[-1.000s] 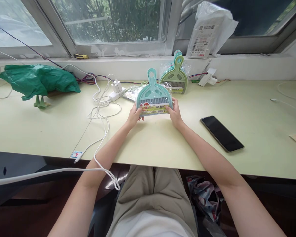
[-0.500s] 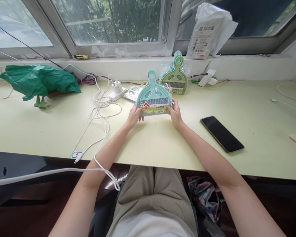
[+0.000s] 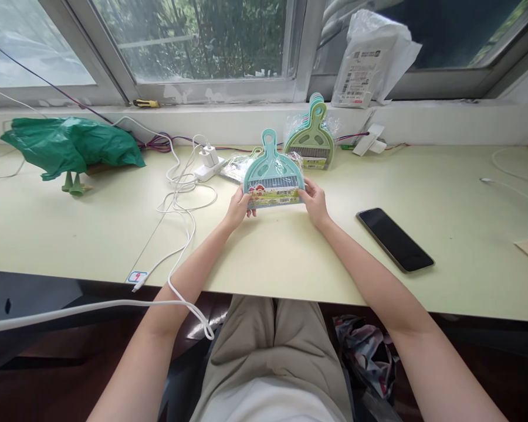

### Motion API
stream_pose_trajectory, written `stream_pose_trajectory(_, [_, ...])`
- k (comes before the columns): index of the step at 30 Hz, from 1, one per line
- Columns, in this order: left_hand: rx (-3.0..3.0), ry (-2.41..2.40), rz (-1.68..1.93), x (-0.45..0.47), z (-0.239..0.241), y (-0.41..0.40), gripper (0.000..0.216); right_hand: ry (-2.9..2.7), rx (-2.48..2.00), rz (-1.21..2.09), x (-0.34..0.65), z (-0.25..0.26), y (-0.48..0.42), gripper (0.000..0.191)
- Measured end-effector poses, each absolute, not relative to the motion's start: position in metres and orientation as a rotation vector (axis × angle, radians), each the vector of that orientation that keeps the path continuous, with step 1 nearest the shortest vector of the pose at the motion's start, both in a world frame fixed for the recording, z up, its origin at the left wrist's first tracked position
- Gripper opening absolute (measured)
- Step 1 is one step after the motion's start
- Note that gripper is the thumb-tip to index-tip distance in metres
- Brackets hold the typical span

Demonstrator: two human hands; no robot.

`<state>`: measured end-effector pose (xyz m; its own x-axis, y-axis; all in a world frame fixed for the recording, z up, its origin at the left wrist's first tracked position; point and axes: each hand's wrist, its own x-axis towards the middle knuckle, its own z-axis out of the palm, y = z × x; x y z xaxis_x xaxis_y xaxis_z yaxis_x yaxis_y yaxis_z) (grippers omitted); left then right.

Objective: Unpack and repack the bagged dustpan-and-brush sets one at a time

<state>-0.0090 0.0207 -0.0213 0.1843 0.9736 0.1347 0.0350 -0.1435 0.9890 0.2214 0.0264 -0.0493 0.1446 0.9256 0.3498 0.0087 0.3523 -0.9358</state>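
Between both hands I hold a light-blue mini dustpan and brush set (image 3: 273,170) in clear plastic wrap, its handle pointing up and a printed label across its lower part. My left hand (image 3: 239,207) grips the lower left edge, fingertips showing beneath it. On the lower right edge, my right hand (image 3: 313,202) pinches with its thumb in front. Just behind stands a row of similar wrapped dustpan sets (image 3: 310,138), a green one foremost. Another wrapped set (image 3: 237,167) seems to lie flat behind my left hand, partly hidden.
A black phone (image 3: 395,239) lies to the right. White cables (image 3: 176,199) and a power strip with a charger (image 3: 209,164) are at the left, beyond them a green plastic bag (image 3: 73,146). A wrapped package (image 3: 361,70) and a yellow-black cutter (image 3: 145,104) rest on the windowsill.
The blue dustpan set shifts very slightly left and tilts a little in my hands. Both hands keep their hold. The rest of the scene shows only a small camera shift.
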Motion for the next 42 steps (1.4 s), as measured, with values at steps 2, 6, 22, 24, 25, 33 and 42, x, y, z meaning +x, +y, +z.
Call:
stream_pose_trajectory(2, [1.423,1.040,1.156,-0.010,-0.021,0.021,0.017,-1.238,-0.998,0.867,0.222,-0.050,0.027,0.049])
stream_pose_trajectory(6, [1.409,1.028,1.169,-0.011,-0.020,0.022,0.012,-1.235,-1.018,0.884,0.224,-0.053,0.029,0.049])
stream_pose_trajectory(22, [1.154,1.234,1.353,-0.025,-0.024,0.036,0.047,-0.967,-1.159,1.043,0.212,-0.056,0.031,0.047])
stream_pose_trajectory(24, [1.131,1.292,1.420,-0.030,-0.025,0.040,0.045,-0.938,-1.160,1.046,0.205,-0.056,0.035,0.045])
stream_pose_trajectory(25, [1.107,1.327,1.458,-0.033,-0.025,0.042,0.042,-0.924,-1.170,1.039,0.201,-0.056,0.039,0.045])
stream_pose_trajectory(33, [0.701,1.431,1.562,-0.056,-0.029,0.056,0.024,-0.843,-1.402,0.817,0.122,-0.040,0.080,0.041])
stream_pose_trajectory(42, [0.727,1.427,1.497,-0.060,-0.030,0.061,0.020,-0.858,-1.546,0.678,0.059,-0.036,0.103,0.038])
